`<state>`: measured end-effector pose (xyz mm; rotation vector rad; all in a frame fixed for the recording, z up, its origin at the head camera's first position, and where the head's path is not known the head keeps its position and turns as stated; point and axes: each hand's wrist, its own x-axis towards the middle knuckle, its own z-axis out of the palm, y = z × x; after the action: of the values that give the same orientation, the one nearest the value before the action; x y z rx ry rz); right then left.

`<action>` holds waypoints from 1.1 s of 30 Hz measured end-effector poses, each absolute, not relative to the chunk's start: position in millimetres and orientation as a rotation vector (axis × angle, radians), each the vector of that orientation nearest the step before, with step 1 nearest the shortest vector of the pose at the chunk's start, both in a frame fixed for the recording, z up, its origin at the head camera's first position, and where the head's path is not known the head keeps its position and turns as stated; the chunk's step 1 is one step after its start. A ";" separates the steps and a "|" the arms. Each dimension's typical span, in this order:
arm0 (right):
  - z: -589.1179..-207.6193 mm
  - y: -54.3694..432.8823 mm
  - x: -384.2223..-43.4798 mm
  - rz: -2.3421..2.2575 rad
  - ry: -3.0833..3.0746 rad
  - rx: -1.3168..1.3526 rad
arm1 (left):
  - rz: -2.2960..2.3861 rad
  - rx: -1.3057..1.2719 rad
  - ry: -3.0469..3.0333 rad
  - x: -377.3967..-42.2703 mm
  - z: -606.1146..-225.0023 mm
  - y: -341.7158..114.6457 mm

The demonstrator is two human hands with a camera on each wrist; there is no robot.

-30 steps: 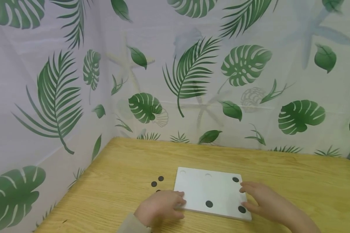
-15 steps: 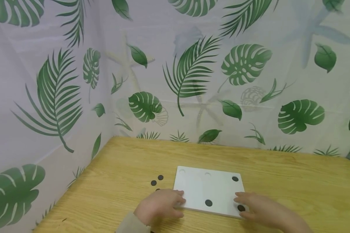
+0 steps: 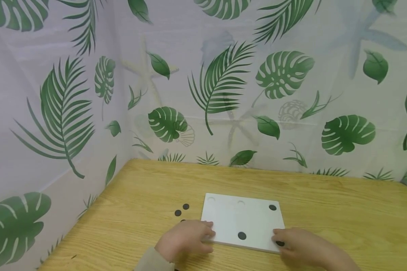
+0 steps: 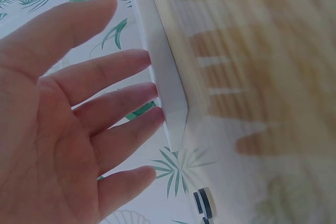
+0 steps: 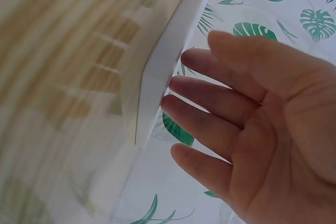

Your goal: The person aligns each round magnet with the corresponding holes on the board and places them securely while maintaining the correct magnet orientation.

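A white rectangular board point(image 3: 254, 218) lies on the table. Black discs sit on it at the far right corner point(image 3: 273, 207), the near middle point(image 3: 242, 235) and the near right corner point(image 3: 280, 243). Along its far side, two round recesses show at the left corner and the middle. My left hand point(image 3: 186, 239) rests its straight fingertips against the board's left edge, also seen by the board's side point(image 4: 168, 82) in the left wrist view. The fingers of my right hand point(image 3: 305, 244) extend over the near right corner, partly covering that disc. The right wrist view shows these fingers reaching the board's edge point(image 5: 163, 61).
Left of the board, loose black discs point(image 3: 186, 206) lie on the wooden table point(image 3: 149, 188), one partly hidden behind my left hand. A white leaf-printed cloth point(image 3: 224, 94) hangs behind the table and along its left side.
My right hand has shifted from the board's right edge to its near right corner, now partly covering the disc there. The left hand stays in place.
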<state>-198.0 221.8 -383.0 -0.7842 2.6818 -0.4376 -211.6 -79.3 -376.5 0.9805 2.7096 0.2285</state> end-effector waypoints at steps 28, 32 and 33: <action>-381.6 223.8 -189.0 -0.462 2.677 -0.557 | 0.283 0.997 2.800 -213.9 -372.9 -83.8; -381.5 222.9 -185.8 -0.498 2.648 -0.490 | 0.353 1.007 2.853 -218.3 -369.2 -90.1; -381.8 222.8 -185.5 -0.499 2.642 -0.482 | 0.371 1.016 2.868 -219.6 -368.5 -91.8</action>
<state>-185.5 222.8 -381.8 -0.4818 2.6421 -0.4991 -219.6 -91.8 -368.5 1.0156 2.8678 0.3712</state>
